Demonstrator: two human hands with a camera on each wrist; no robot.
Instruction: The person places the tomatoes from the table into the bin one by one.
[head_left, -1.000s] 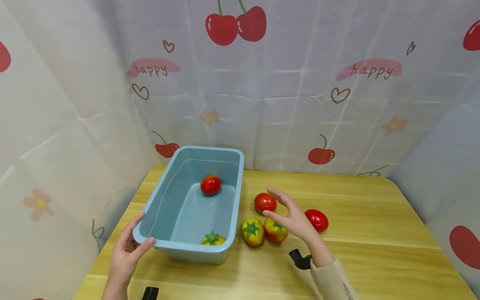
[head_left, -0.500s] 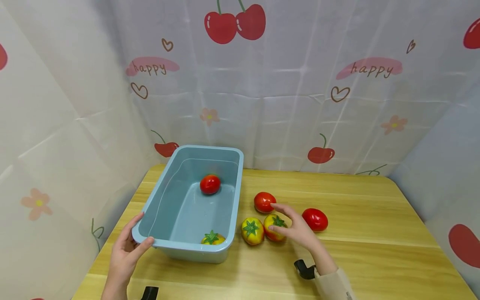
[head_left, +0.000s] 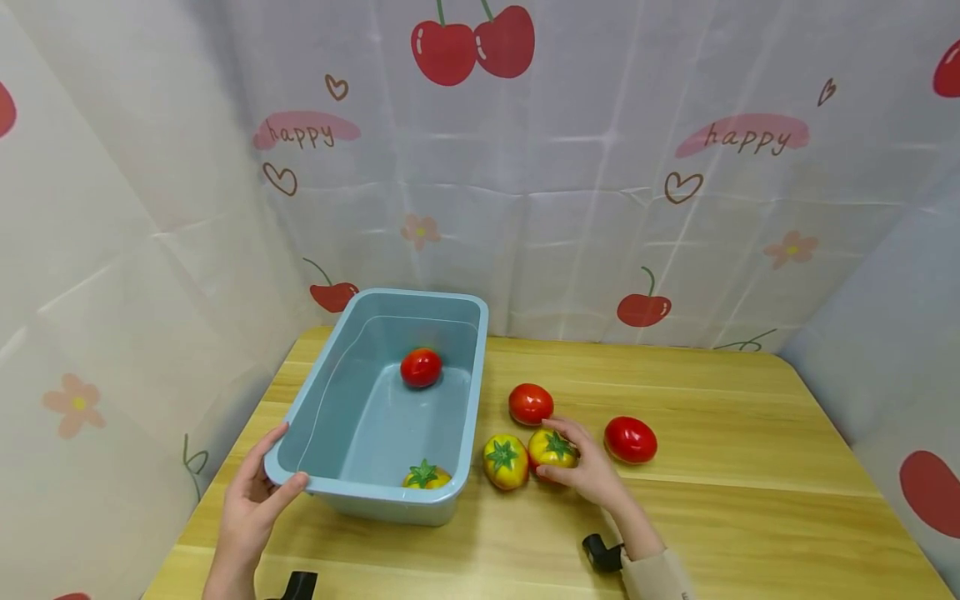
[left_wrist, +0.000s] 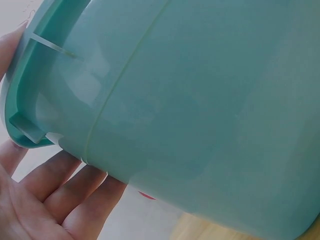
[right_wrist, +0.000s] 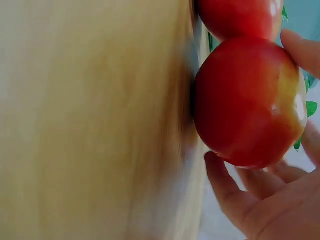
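My left hand (head_left: 251,512) grips the near left corner of a light blue plastic bin (head_left: 367,490); in the left wrist view its fingers (left_wrist: 75,192) lie against the outer wall. My right hand (head_left: 592,477) has thumb and fingers around a yellow-and-red toy tomato (head_left: 550,442) with a green leafy top, standing on the table. Seen from the right wrist, that tomato's red side (right_wrist: 245,105) sits between thumb and fingertips. Touching it on the left is a similar yellow tomato (head_left: 506,463). Inside the bin are a red tomato (head_left: 421,367) and a yellow one (head_left: 426,478), partly hidden by the near wall.
A red tomato (head_left: 531,404) lies just behind the gripped one, and another red tomato (head_left: 631,440) lies to the right of my right hand. The wooden table (head_left: 765,450) is enclosed by a cherry-print curtain (head_left: 570,208) at the back and sides.
My right hand has come down from above the tomatoes and closed around the right-hand yellow-and-red tomato. My left hand and the bin have stayed put.
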